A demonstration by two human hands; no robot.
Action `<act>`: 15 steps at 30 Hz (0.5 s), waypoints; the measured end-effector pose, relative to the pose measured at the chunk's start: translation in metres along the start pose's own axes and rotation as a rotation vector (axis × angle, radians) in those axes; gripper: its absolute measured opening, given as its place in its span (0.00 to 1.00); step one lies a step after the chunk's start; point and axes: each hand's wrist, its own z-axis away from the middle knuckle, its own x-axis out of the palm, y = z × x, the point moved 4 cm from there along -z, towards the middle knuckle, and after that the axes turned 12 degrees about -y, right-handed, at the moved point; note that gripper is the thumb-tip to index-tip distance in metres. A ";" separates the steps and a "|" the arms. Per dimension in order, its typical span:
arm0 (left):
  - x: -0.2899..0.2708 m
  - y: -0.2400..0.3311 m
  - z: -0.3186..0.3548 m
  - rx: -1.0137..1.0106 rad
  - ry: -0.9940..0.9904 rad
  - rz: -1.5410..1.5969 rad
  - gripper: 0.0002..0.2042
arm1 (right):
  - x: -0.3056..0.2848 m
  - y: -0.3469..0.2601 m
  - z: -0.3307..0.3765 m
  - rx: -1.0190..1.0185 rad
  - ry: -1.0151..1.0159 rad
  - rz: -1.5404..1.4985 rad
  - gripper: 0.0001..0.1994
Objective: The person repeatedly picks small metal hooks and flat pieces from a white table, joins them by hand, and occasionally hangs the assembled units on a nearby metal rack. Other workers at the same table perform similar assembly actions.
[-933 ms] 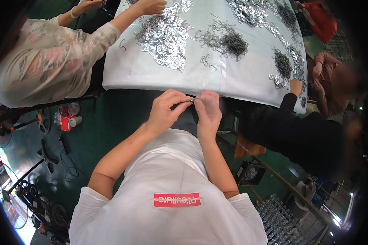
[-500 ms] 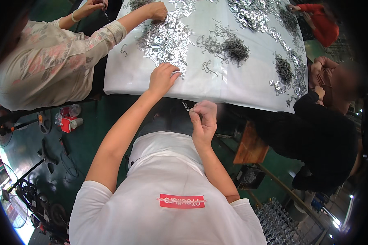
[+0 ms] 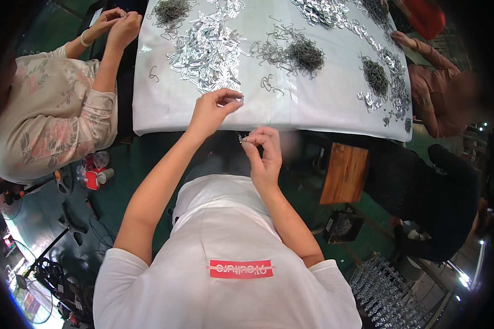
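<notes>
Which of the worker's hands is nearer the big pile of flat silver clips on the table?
Left. The left hand is raised over the table edge just below the silver clip pile; the right hand sits lower, off the table, pinching a small metal piece.

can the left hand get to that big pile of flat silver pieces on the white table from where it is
Probably yes: the left hand is already over the white table, just short of the pile of flat silver pieces, with nothing between them.

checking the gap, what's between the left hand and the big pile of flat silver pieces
Head view: only bare white table cover between the left hand and the silver pile.
</notes>
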 end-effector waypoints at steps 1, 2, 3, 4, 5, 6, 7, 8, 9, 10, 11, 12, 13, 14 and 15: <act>0.003 0.008 0.010 -0.010 -0.024 0.060 0.09 | 0.001 0.001 -0.001 0.006 0.003 -0.012 0.03; 0.005 0.016 0.021 -0.009 -0.046 0.124 0.09 | 0.001 0.002 -0.001 0.009 -0.002 -0.007 0.03; 0.007 0.024 0.030 0.020 -0.066 0.192 0.09 | 0.002 0.002 -0.002 0.011 -0.010 -0.002 0.02; 0.009 0.029 0.038 -0.008 -0.080 0.245 0.09 | 0.002 0.002 -0.002 0.011 -0.019 0.003 0.02; 0.009 0.034 0.044 -0.020 -0.084 0.265 0.09 | 0.003 0.003 -0.003 0.005 -0.005 0.006 0.03; 0.010 0.038 0.049 -0.029 -0.087 0.283 0.09 | 0.003 0.003 -0.004 -0.001 0.009 0.010 0.03; 0.010 0.041 0.053 -0.033 -0.088 0.301 0.09 | 0.004 0.003 -0.004 -0.007 0.022 0.015 0.03; 0.010 0.044 0.057 -0.030 -0.089 0.317 0.09 | 0.005 0.003 -0.005 0.002 0.011 0.007 0.03; 0.010 0.046 0.060 -0.038 -0.085 0.312 0.09 | 0.006 0.003 -0.005 0.011 0.000 -0.001 0.02; 0.010 0.046 0.061 -0.036 -0.081 0.308 0.09 | 0.007 0.004 -0.005 0.020 -0.011 -0.009 0.02; 0.009 0.046 0.063 -0.040 -0.075 0.302 0.09 | 0.008 0.003 -0.005 0.016 -0.017 0.001 0.02; 0.009 0.046 0.065 -0.027 -0.072 0.304 0.08 | 0.008 0.003 -0.006 0.011 -0.024 0.010 0.02; 0.009 0.045 0.067 -0.020 -0.067 0.304 0.07 | 0.009 0.003 -0.006 0.006 -0.030 0.020 0.03; 0.009 0.044 0.069 -0.013 -0.063 0.303 0.07 | 0.010 0.003 -0.006 0.005 -0.034 0.030 0.03; 0.008 0.045 0.071 0.061 -0.039 0.239 0.07 | 0.010 0.003 -0.006 0.003 -0.037 0.041 0.03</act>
